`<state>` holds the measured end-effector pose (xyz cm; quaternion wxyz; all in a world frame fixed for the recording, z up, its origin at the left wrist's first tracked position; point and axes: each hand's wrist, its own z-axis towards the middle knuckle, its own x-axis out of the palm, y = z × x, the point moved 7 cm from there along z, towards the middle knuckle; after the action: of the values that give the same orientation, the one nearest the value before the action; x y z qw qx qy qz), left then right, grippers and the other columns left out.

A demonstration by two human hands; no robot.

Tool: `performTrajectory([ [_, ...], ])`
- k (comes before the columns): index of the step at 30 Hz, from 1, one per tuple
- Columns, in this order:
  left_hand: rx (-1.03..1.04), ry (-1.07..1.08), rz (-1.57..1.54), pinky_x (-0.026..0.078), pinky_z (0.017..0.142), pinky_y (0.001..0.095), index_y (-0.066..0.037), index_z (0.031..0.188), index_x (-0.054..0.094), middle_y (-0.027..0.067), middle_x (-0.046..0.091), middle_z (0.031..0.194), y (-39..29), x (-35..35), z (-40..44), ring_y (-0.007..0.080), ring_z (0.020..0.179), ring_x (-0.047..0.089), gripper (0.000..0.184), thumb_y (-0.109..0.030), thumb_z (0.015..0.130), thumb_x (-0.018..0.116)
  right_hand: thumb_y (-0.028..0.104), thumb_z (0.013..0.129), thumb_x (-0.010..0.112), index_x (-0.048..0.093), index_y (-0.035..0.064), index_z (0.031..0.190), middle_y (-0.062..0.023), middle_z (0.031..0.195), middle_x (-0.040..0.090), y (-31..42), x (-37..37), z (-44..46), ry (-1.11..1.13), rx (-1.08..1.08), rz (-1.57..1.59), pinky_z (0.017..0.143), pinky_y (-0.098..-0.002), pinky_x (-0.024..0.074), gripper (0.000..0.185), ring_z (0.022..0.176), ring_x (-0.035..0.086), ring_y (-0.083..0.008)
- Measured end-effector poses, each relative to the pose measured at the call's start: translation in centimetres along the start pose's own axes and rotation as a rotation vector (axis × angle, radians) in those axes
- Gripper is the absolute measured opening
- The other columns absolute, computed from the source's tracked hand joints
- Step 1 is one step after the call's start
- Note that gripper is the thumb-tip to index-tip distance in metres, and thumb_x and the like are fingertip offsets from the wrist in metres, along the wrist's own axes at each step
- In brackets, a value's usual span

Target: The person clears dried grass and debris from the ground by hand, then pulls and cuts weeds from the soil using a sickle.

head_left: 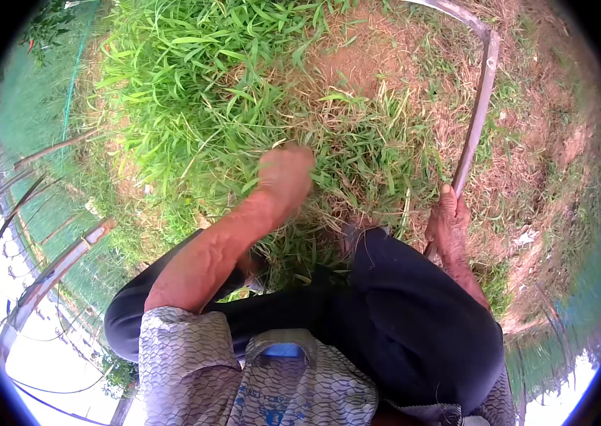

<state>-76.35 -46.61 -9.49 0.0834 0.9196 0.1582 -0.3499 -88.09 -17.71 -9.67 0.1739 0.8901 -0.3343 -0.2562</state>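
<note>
My left hand [286, 174] is closed low among the green grass [194, 92], its fingers curled round some blades; motion blurs it and its fingertips are hidden. On the right, my right hand [448, 219] is wrapped round the lower part of a long wooden handle [482, 106]. The handle rises towards the top, where a curved blade [457, 11] bends off to the left and partly leaves the view. Loose, flattened grass [357, 160] lies between my two hands.
My bent knees in dark trousers [414, 305] frame the lower middle. Reddish soil [350, 64] with dry stalks shows at the top and right. Green netting [38, 106], thin sticks and a wooden post [55, 273] stand at the left; more netting [592, 312] is at the right.
</note>
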Motion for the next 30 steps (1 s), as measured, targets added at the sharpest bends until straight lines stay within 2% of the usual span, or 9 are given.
performTrajectory([
  [5,0.099,0.156,-0.108,0.054,0.064,0.0349,-0.007,0.091,0.067,0.0108,0.067,0.087,-1.4,0.7,-3.3,0.0243,0.080,0.067,0.019,-0.020,0.078,0.066,0.047,0.092,0.052,0.048,0.0030,0.100,-0.0083,0.066,0.055,-9.9,-1.5,-3.0,0.023,-0.311,-0.442,0.047,-0.0360,0.0439,0.045,0.052,0.053,-0.0190],
  [11,0.429,0.479,0.034,0.053,0.072,0.0406,-0.006,0.097,0.069,0.0104,0.068,0.089,-3.1,7.5,-10.6,0.0265,0.084,0.066,0.026,-0.025,0.083,0.058,0.046,0.091,0.053,0.047,0.0034,0.097,-0.0114,0.066,0.056,-6.4,-2.6,-4.0,0.085,-0.296,-0.383,0.045,-0.0380,0.0421,0.044,0.051,0.053,-0.0187],
  [13,0.656,0.141,0.107,0.051,0.074,0.0431,-0.008,0.100,0.069,0.0112,0.069,0.092,-3.4,7.0,-12.3,0.0267,0.084,0.067,0.029,-0.028,0.084,0.056,0.046,0.091,0.053,0.046,0.0035,0.096,-0.0125,0.066,0.056,-2.6,-1.3,-2.4,0.092,-0.191,-0.317,0.044,-0.0387,0.0415,0.044,0.051,0.052,-0.0186],
  [15,0.308,0.638,0.133,0.051,0.071,0.0424,-0.007,0.096,0.069,0.0100,0.068,0.091,-0.5,9.6,-9.4,0.0256,0.084,0.067,0.030,-0.032,0.084,0.057,0.045,0.092,0.053,0.046,0.0025,0.095,-0.0162,0.067,0.058,0.9,1.4,0.3,0.101,-0.190,-0.238,0.044,-0.0388,0.0415,0.043,0.053,0.058,-0.0233],
  [18,0.193,0.437,0.048,0.050,0.066,0.0397,-0.006,0.110,0.060,0.0140,0.063,0.102,0.4,4.7,-8.6,0.0268,0.082,0.066,0.040,-0.029,0.078,0.064,0.038,0.092,0.054,0.050,0.0024,0.100,-0.0187,0.074,0.061,-0.2,3.4,0.4,0.095,-0.259,-0.685,0.044,-0.0395,0.0441,0.037,0.055,0.061,-0.0328],
  [22,-0.123,0.115,-0.026,0.049,0.063,0.0417,-0.010,0.131,0.044,0.0233,0.050,0.125,4.6,1.3,-4.5,0.0275,0.078,0.065,0.064,-0.024,0.073,0.067,0.035,0.093,0.053,0.050,0.0003,0.101,-0.0179,0.070,0.060,-5.7,1.3,-3.1,0.122,-0.575,-0.660,0.044,-0.0397,0.0456,0.036,0.055,0.061,-0.0306],
  [26,-0.071,-0.065,0.082,0.052,0.062,0.0357,-0.009,0.146,0.022,0.0254,0.034,0.142,5.5,-0.3,-0.7,0.0191,0.081,0.066,0.091,-0.023,0.071,0.073,0.033,0.094,0.051,0.050,-0.0017,0.103,-0.0172,0.067,0.060,-2.2,1.8,-1.1,0.130,-0.595,-0.545,0.044,-0.0399,0.0471,0.036,0.055,0.062,-0.0283],
  [28,-0.073,0.084,0.060,0.052,0.068,0.0358,-0.011,0.149,0.002,0.0258,0.037,0.140,5.8,-0.6,0.5,0.0209,0.086,0.066,0.100,-0.021,0.075,0.069,0.032,0.094,0.051,0.049,-0.0036,0.103,-0.0167,0.065,0.059,4.1,3.2,1.0,0.092,-0.356,-0.459,0.039,-0.0383,0.0451,0.036,0.052,0.061,-0.0261],
  [30,-0.083,0.039,0.112,0.052,0.071,0.0358,-0.009,0.147,0.013,0.0242,0.043,0.136,7.1,1.7,2.4,0.0219,0.088,0.066,0.089,-0.021,0.077,0.067,0.031,0.094,0.050,0.049,-0.0038,0.105,-0.0158,0.065,0.058,6.9,5.4,3.5,0.078,-0.344,-0.508,0.038,-0.0380,0.0444,0.036,0.050,0.060,-0.0252],
])
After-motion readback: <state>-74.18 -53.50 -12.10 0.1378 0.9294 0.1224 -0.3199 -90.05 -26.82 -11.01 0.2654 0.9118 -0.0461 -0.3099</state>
